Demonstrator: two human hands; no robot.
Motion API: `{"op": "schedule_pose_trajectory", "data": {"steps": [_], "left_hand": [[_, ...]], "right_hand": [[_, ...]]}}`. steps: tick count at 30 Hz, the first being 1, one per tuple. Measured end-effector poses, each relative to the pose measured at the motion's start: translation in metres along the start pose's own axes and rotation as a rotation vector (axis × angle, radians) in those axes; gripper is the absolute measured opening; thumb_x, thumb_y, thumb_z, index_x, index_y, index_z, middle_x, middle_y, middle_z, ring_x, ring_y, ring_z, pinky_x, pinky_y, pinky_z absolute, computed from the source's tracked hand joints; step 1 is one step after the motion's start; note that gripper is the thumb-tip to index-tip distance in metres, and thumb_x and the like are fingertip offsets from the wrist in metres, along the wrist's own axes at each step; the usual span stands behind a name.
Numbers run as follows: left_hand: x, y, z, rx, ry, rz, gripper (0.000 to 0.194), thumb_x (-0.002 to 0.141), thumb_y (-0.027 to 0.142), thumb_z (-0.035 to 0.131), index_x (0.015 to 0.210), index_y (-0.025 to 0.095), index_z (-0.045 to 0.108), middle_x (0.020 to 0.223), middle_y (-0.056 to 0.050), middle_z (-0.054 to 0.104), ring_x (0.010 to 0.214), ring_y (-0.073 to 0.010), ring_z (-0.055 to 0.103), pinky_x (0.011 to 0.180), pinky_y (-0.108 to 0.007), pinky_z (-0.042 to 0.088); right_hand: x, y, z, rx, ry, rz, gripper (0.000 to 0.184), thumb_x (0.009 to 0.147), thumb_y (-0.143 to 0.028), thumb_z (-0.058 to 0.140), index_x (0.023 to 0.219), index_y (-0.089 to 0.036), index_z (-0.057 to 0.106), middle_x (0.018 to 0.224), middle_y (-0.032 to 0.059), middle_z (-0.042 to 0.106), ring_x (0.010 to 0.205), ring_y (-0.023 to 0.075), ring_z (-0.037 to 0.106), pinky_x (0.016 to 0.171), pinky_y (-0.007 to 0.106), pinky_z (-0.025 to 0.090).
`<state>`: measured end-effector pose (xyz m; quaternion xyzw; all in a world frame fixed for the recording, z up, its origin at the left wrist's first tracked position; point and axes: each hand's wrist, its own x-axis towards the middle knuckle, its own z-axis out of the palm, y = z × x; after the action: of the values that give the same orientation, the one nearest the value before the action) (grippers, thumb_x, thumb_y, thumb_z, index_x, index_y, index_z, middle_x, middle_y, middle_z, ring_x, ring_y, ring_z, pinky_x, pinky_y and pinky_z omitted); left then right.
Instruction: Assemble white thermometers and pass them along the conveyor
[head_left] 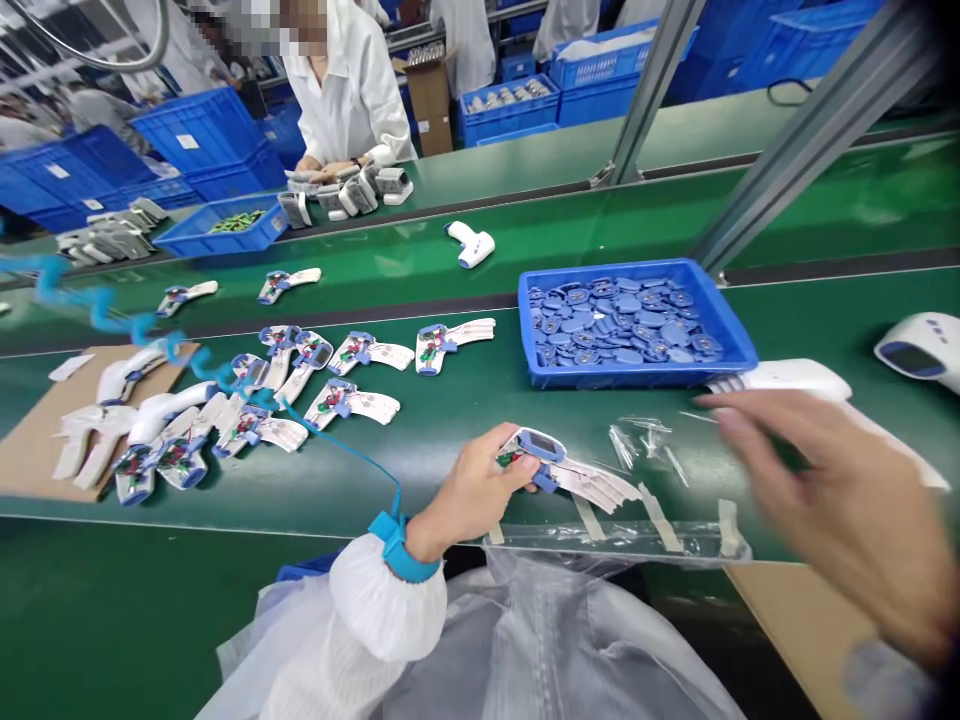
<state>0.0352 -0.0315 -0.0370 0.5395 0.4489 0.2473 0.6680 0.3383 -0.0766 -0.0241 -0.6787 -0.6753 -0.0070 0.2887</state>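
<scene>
My left hand (480, 490) is closed around an opened infrared thermometer (541, 446), its blue-framed screen up and its white handle pointing right. Green board and thin wires show inside the shell. My right hand (832, 490), blurred, is raised at the right with thumb and forefinger together on a thin clear rod (697, 415). Several similar clear rods (622, 446) lie loose on the bench between my hands. Just behind my right fingers lies a white thermometer shell (795, 378).
A blue tray (637, 378) of blue oval parts stands behind my hands. Opened thermometers (364, 400) lie at the left, some beside cardboard (30, 440). A coiled blue cord (135, 325) runs to my left wristband. Metal posts (810, 130) rise at right; a co-worker (349, 90) sits opposite.
</scene>
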Motion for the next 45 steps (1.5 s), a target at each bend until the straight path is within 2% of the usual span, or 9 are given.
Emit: {"op": "schedule_pose_trajectory", "data": {"steps": [6, 13, 18, 26, 30, 35, 38, 42, 45], "left_hand": [[-0.012, 0.01, 0.003, 0.268, 0.018, 0.146, 0.016, 0.1, 0.032, 0.057, 0.106, 0.022, 0.067, 0.091, -0.001, 0.068, 0.082, -0.0168, 0.059, 0.071, -0.026, 0.044], [0.0, -0.006, -0.006, 0.078, 0.28, -0.025, 0.025, 0.098, 0.039, 0.058, 0.107, 0.017, 0.066, 0.085, -0.005, 0.07, 0.072, -0.0174, 0.064, 0.069, -0.028, 0.046], [0.002, -0.004, -0.014, -0.213, 0.144, -0.072, 0.035, 0.097, 0.046, 0.063, 0.109, 0.014, 0.064, 0.095, -0.009, 0.07, 0.077, -0.0164, 0.064, 0.071, -0.027, 0.047], [-0.014, 0.003, -0.006, 0.241, 0.125, 0.137, 0.025, 0.101, 0.031, 0.056, 0.123, 0.019, 0.061, 0.11, -0.005, 0.069, 0.093, -0.0185, 0.059, 0.078, -0.028, 0.046], [-0.019, 0.003, -0.003, 0.392, 0.115, 0.259, 0.019, 0.104, 0.026, 0.05, 0.119, 0.02, 0.06, 0.112, -0.005, 0.069, 0.097, -0.0197, 0.061, 0.089, -0.032, 0.045], [-0.02, 0.005, 0.001, 0.657, 0.255, 0.318, 0.025, 0.105, 0.017, 0.04, 0.117, 0.021, 0.061, 0.115, -0.008, 0.07, 0.101, -0.0237, 0.062, 0.096, -0.04, 0.04], [-0.015, 0.005, -0.004, 0.314, 0.335, 0.173, 0.02, 0.102, 0.026, 0.05, 0.117, 0.019, 0.062, 0.109, -0.009, 0.07, 0.09, -0.0213, 0.065, 0.084, -0.035, 0.046], [-0.009, 0.006, -0.017, -0.271, 0.202, -0.065, 0.035, 0.095, 0.042, 0.067, 0.113, 0.013, 0.063, 0.1, -0.009, 0.07, 0.077, -0.0169, 0.065, 0.07, -0.027, 0.045], [-0.008, 0.005, -0.022, -0.445, 0.174, -0.122, 0.044, 0.091, 0.051, 0.073, 0.108, 0.011, 0.066, 0.096, -0.01, 0.071, 0.075, -0.0159, 0.065, 0.069, -0.026, 0.045]], "right_hand": [[0.01, -0.103, 0.033, 0.301, -0.343, -0.085, 0.036, 0.104, -0.047, 0.051, 0.089, -0.025, 0.075, 0.092, 0.0038, 0.076, 0.081, 0.0204, 0.067, 0.076, 0.036, 0.048], [0.001, -0.063, 0.033, 0.111, -0.263, 0.081, 0.049, 0.104, -0.058, 0.041, 0.082, -0.023, 0.067, 0.077, 0.0059, 0.069, 0.069, 0.0218, 0.059, 0.065, 0.035, 0.038], [-0.012, -0.032, 0.044, 0.038, -0.213, 0.124, 0.05, 0.101, -0.059, 0.04, 0.081, -0.022, 0.068, 0.087, 0.01, 0.072, 0.077, 0.0263, 0.064, 0.061, 0.037, 0.038], [0.013, -0.086, 0.039, 0.425, -0.347, 0.021, 0.029, 0.099, -0.054, 0.06, 0.099, -0.03, 0.076, 0.098, 0.0011, 0.075, 0.084, 0.0201, 0.065, 0.072, 0.034, 0.048], [0.012, -0.102, 0.044, 0.367, -0.386, -0.061, 0.035, 0.103, -0.053, 0.053, 0.088, -0.027, 0.072, 0.086, 0.0002, 0.072, 0.08, 0.0199, 0.062, 0.071, 0.034, 0.042], [0.025, -0.109, 0.006, 0.185, -0.21, -0.186, 0.046, 0.108, -0.051, 0.038, 0.083, -0.024, 0.065, 0.078, 0.003, 0.067, 0.072, 0.0207, 0.058, 0.066, 0.035, 0.035], [0.025, -0.088, 0.005, 0.055, -0.158, -0.111, 0.05, 0.104, -0.062, 0.038, 0.084, -0.025, 0.065, 0.074, 0.0043, 0.067, 0.066, 0.0222, 0.06, 0.062, 0.036, 0.035], [-0.007, -0.038, 0.042, -0.098, -0.274, 0.044, 0.06, 0.102, -0.062, 0.022, 0.072, -0.025, 0.058, 0.069, 0.0104, 0.069, 0.056, 0.0257, 0.06, 0.055, 0.038, 0.029], [-0.036, -0.003, 0.048, -0.142, -0.258, 0.105, 0.048, 0.099, -0.065, 0.035, 0.102, -0.027, 0.064, 0.088, 0.0114, 0.075, 0.065, 0.0266, 0.066, 0.057, 0.039, 0.037]]}}
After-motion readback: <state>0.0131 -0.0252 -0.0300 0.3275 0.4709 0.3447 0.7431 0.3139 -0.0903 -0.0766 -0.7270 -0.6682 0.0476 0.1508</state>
